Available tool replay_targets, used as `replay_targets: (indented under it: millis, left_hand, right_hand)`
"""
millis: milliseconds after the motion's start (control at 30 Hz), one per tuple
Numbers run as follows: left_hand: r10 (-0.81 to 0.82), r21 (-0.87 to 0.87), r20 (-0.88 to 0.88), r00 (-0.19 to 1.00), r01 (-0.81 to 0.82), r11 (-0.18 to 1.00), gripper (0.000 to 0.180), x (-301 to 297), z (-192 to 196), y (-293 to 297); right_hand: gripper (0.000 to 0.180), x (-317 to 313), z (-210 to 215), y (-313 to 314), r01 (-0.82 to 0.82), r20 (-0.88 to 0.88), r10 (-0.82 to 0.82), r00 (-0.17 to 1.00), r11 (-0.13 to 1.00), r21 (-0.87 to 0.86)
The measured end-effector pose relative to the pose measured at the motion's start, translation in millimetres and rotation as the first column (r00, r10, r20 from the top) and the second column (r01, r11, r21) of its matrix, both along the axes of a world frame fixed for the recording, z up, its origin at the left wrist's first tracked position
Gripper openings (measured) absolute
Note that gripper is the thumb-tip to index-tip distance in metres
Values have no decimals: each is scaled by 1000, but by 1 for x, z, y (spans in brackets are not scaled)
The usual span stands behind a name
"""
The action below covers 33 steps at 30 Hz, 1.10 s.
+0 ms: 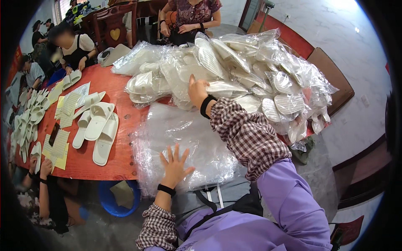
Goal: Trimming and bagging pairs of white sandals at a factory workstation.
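My left hand (173, 167) lies with its fingers spread on a stack of clear plastic bags (188, 142) at the table's near edge. Stretched forward, my right hand (197, 91) reaches the front of a big heap of bagged white slippers (247, 62). Its index finger is extended and its thumb stands apart; the other fingers are partly hidden, and no held thing shows. To the left of the bags, several loose white slippers (99, 121) rest on the red table (125, 154), some overlapping.
More slippers (33, 117) pile up at the far left, beside yellow sheets (61, 157) and a dark phone (54, 134). A blue bin (119, 201) stands below the table edge. Co-workers sit at the left side, and a person (192, 21) is behind the heap.
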<state>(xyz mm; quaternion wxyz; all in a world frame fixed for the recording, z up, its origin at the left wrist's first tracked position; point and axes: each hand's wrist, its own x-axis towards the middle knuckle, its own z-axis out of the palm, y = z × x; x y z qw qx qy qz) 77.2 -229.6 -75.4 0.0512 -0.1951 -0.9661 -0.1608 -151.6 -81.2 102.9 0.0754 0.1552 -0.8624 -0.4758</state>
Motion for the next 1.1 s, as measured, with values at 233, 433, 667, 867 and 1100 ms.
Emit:
replay_targets:
  millis: [233,433,667,867,1100]
  left_hand:
    - [-24,40,-26,999,25,999,86,-4,2,0]
    - [-16,-5,67,998,16,1000,86,-9,14,3]
    - [-34,-5,85,996,35,999,76,-8,21,10]
    - [-303,-668,-316,899,17,744,48,8,-89,-43]
    - [-41,147,123,992,22,989,39,15,-27,-74]
  right_hand:
    - [26,-7,95,3,-243,-52,240,969,913,-328]
    - [32,50,215,15,-587,-354,518,779,403,-703]
    - [61,112,119,70,-70,-335,393,857,-555,-829]
    - [69,241,-105,93,377,281,270,921,-801,-466]
    - [71,237,-145,118,345,385,185,904,-848,-402]
